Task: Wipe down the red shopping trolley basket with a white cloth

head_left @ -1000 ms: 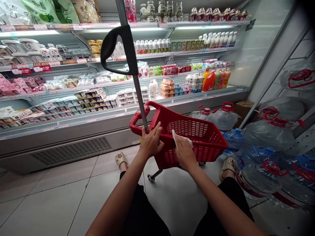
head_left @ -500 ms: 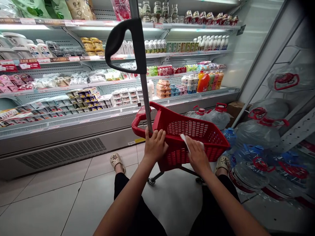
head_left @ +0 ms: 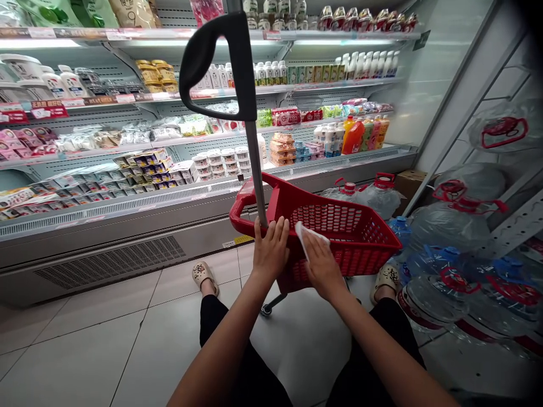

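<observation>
A red wheeled shopping basket (head_left: 365,237) stands on the tiled floor in front of me, its grey pole (head_left: 255,169) rising to a black handle (head_left: 220,62). My left hand (head_left: 270,249) grips the basket's near rim at the foot of the pole, fingers curled over the edge. My right hand (head_left: 320,261) presses a white cloth (head_left: 306,233) against the rim just to the right, fingers laid over it. The basket looks empty inside.
A refrigerated shelf unit (head_left: 127,215) with dairy packs, bottles and juice runs along the back. Large water jugs (head_left: 449,249) with red caps pile up at the right. My legs and sandalled feet (head_left: 206,276) flank the basket's wheels (head_left: 266,309).
My right hand with the cloth slid left along the rim, closer to my left hand. The left hand kept its hold at the pole's foot. The view shifted slightly.
</observation>
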A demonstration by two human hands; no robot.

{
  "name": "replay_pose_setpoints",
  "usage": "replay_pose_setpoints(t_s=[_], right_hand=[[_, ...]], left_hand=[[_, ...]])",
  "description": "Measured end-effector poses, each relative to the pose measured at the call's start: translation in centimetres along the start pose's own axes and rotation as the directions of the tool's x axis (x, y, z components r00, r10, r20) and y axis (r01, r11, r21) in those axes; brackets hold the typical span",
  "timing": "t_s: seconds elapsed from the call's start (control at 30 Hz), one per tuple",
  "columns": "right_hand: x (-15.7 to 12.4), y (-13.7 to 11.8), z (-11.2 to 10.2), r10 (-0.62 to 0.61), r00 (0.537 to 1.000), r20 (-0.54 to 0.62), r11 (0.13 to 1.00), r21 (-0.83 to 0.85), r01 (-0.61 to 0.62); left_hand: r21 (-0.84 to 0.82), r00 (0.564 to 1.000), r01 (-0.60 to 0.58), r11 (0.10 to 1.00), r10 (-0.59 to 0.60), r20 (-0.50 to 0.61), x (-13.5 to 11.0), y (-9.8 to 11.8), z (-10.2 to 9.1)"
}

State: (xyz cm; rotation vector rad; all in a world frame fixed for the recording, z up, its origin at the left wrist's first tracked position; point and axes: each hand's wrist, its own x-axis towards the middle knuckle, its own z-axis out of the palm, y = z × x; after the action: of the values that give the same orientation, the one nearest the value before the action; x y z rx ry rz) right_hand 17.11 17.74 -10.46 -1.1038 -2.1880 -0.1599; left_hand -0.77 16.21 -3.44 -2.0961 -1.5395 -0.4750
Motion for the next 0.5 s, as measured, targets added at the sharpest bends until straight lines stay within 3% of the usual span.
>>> replay_pose_setpoints(t_s=[0.13,0.23,0.3,0.5], right_hand=[[-4.6,7.8,-1.8,0.142,0.989,-0.027,0.975,-0.170,-0.145],[-6.1,10.3,-2.5,0.211,0.975,-0.069,0.947,-0.234,-0.221],[-5.3,8.9,-2.2,0.211,0.974,-0.080,0.946,-0.233,-0.224],[0.0,-0.5,1.1,0.059,0.995,-0.078,0.994,-0.087,-0.066]], left_hand=[[0.019,0.999,0.033,0.999,-0.033,-0.017,-0.3,-0.7,-0.2],[0.018,1.000,0.023,1.000,-0.023,0.003,-0.2,-0.2,0.1],[0.006,1.000,-0.006,1.000,0.006,0.030,-0.1,0.9,0.7],[0.000,0.999,-0.024,1.000,0.024,0.041,-0.3,3.4,2.8]])
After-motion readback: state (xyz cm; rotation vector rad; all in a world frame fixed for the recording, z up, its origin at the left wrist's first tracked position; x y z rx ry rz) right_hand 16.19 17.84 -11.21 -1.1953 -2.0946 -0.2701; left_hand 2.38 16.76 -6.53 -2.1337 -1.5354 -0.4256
